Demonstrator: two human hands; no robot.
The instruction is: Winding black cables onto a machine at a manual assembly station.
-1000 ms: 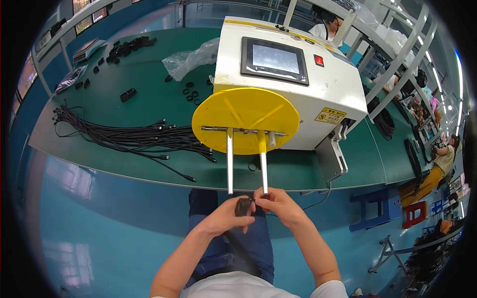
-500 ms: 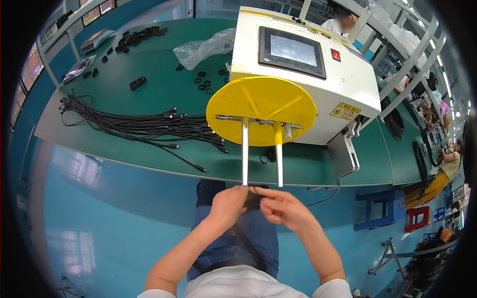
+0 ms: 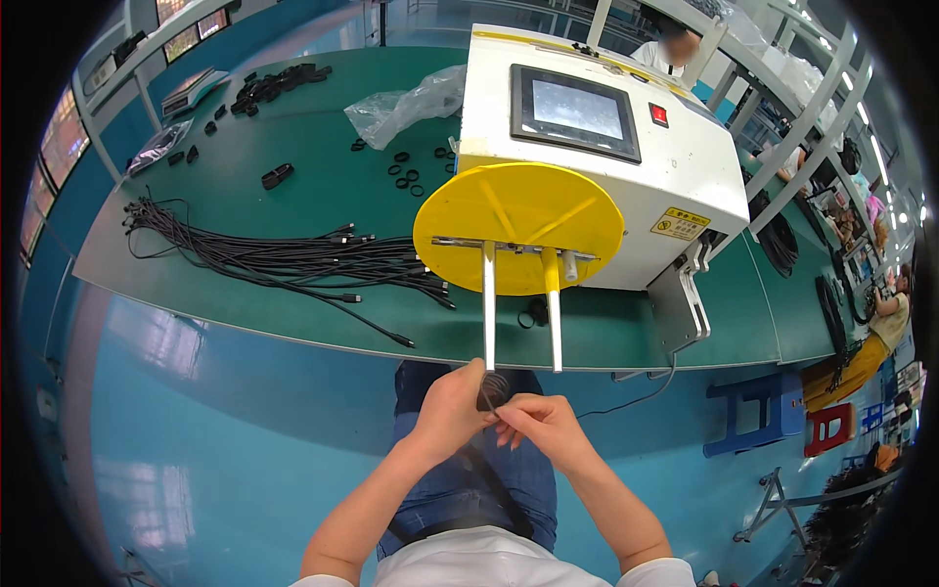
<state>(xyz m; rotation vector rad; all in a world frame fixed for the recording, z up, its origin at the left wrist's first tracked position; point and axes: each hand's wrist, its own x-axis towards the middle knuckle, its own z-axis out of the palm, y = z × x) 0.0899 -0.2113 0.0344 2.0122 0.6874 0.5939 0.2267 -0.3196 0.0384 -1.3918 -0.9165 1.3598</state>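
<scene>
A small coil of black cable (image 3: 495,388) is in front of the table edge, above my lap. My left hand (image 3: 450,413) is closed around its left side. From the right, my right hand (image 3: 544,427) pinches at the lower edge of the coil, on what looks like a strand of the same cable. Just beyond my hands, two metal prongs (image 3: 490,313) stick out toward me from the yellow disc (image 3: 518,210) of a white winding machine (image 3: 606,205). Nothing is wound on the prongs.
Left of the disc, a bundle of straight black cables (image 3: 284,252) lies on the green table (image 3: 323,176). Black rings (image 3: 404,176), a black clip-like piece (image 3: 278,176), and a clear plastic bag (image 3: 411,106) lie behind it. A blue stool (image 3: 753,413) stands on the floor at right.
Both hands have drawn slightly away from the prong tips. My right hand has moved down and inward, its extended finger now bent into a pinch at the coil. The view has shifted slightly.
</scene>
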